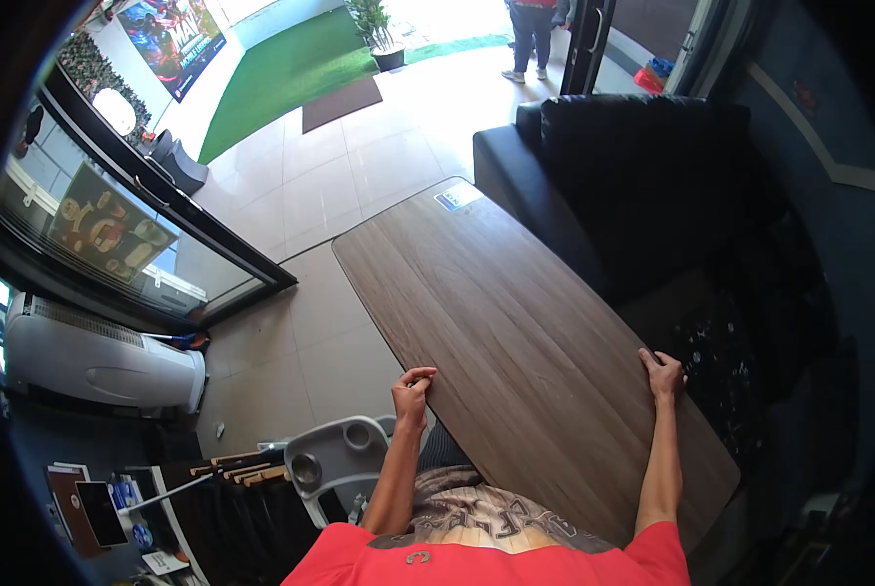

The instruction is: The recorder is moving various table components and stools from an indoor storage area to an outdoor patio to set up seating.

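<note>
Long wood-grain worktop (516, 322), slanting up and leftward through the middle.
The left hand (411, 391) bends its fingers at the near-left edge, its grip unclear; the right hand (664, 377) clasps the right edge, near a black sofa (643, 161). Taking hold seems partly done; what remains cannot be told.

Left hand (413, 391) and right hand (663, 375) hold opposite edges of a tabletop (520, 342) (wood-grained).
</note>
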A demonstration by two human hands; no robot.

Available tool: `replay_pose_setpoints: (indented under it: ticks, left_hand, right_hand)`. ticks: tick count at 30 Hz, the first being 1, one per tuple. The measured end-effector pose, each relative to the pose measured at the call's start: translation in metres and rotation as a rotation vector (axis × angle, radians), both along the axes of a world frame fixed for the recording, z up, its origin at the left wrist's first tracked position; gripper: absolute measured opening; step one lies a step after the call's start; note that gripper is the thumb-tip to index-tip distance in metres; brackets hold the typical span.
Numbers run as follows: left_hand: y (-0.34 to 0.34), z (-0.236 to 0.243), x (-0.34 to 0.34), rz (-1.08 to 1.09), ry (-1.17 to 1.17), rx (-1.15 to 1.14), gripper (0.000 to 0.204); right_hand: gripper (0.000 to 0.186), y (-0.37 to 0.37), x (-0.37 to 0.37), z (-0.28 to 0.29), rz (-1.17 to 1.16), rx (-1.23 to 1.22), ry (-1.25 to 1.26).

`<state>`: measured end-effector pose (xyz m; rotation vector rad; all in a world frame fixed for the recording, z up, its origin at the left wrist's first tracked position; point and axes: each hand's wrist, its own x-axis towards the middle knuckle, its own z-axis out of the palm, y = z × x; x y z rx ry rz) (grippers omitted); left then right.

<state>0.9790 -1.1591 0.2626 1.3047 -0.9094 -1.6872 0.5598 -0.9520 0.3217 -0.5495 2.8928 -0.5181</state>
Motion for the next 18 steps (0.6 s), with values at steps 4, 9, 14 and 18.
replay_pose_setpoints:
  ticks: [4, 9, 14, 18]
  left_hand:
    - [-0.054, 0.006, 0.002, -0.014, -0.038, -0.006, 0.016]
    - [-0.112, 0.006, -0.010, -0.047, -0.040, -0.023, 0.019]
    - [-0.168, 0.000, -0.022, -0.061, -0.050, 0.017, 0.021]
    - [-0.210, 0.002, -0.030, -0.064, -0.030, 0.028, 0.020]
  right_hand:
    - [0.063, -0.045, 0.017, 0.010, -0.031, -0.023, -0.048]
    - [0.063, -0.083, 0.009, -0.007, -0.070, -0.039, -0.026]
    - [0.057, -0.134, -0.001, -0.013, -0.090, -0.066, -0.033]
    - [0.059, -0.168, -0.001, -0.008, -0.098, -0.040, -0.112]
